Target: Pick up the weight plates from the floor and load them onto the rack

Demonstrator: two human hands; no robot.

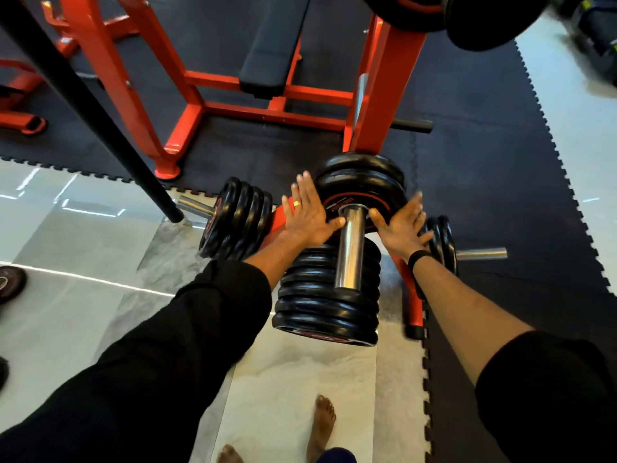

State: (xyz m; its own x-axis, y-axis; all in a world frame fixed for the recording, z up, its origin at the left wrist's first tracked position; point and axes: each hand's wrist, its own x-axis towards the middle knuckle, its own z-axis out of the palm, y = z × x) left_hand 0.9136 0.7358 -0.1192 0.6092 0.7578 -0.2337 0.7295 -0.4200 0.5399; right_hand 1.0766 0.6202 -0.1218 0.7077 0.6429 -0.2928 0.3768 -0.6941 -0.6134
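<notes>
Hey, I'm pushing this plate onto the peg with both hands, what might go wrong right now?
1. Pinch: the left hand and right hand press flat on the plate, thumbs close to the peg; a sudden slide could trap fingers against the plates behind.
2. Bare feet stand just below the full lower stack; a plate slipping off could land on them.

Black mats point(484, 182), pale tiles point(83, 295), red bench frame point(267, 111).

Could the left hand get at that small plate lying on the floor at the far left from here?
Probably not without stepping over. The left hand is pressing flat on the plate on the rack peg, and the floor plate lies well off to the side.
</notes>
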